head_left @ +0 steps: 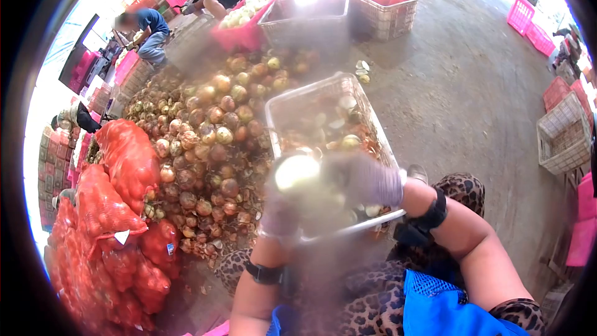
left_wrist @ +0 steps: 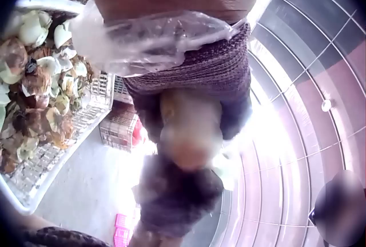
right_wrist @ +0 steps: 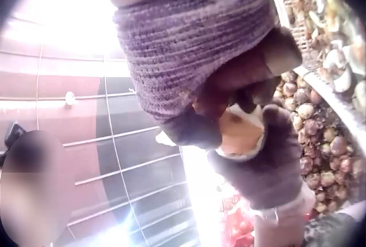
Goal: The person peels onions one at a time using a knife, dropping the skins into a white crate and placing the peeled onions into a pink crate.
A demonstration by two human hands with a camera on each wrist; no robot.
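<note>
Both hands wear purple knit gloves and meet over the near end of a white crate [head_left: 390, 149] of peels. My left hand [head_left: 280, 208] grips a partly peeled onion [head_left: 297, 173], blurred in the head view. In the left wrist view the onion [left_wrist: 191, 135] sits between my left hand [left_wrist: 189, 70] and my right hand [left_wrist: 177, 195]. The right wrist view shows my right hand [right_wrist: 194, 58] with curled fingers at the onion [right_wrist: 243, 132], my left hand [right_wrist: 263, 170] around its other side. Whether my right fingers also hold a tool is hidden.
Loose onions [head_left: 211, 118] lie heaped left of the crate, with red net sacks [head_left: 118, 211] nearer. More crates [head_left: 305, 22] stand beyond; another crate [head_left: 563, 134] is at the right. Two people [head_left: 149, 31] work at the back left. Onion scraps [head_left: 362, 71] lie on the floor.
</note>
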